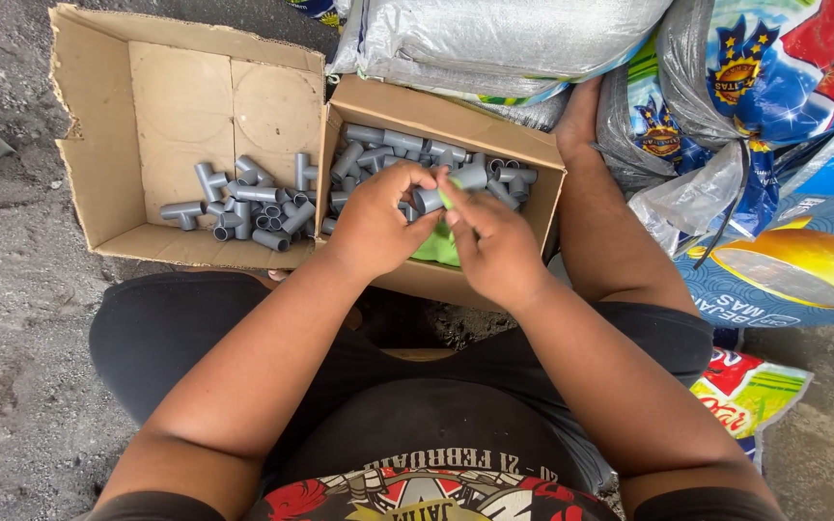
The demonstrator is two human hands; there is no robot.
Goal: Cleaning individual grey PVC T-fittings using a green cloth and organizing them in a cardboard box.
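- The green cloth [436,246] is mostly hidden under both hands.
- Left hand [376,224] pinches a grey fitting [427,200]; right hand [494,246] grips the cloth.
- Two cardboard boxes [108,145] hold grey pipe fittings [243,203].

A single view, taken from the person's head, looks steeply down and slightly forward over the chest and lap to the concrete floor [12,318]. It sits close: the forearms rise from the bottom edge and the left hand [374,224] and right hand [494,246] meet near the middle of the frame. Two open cardboard boxes [108,145] of grey pipe fittings [253,207] fill the upper half, with printed sacks [784,116] crowding the top right corner. No second view overlaps it.
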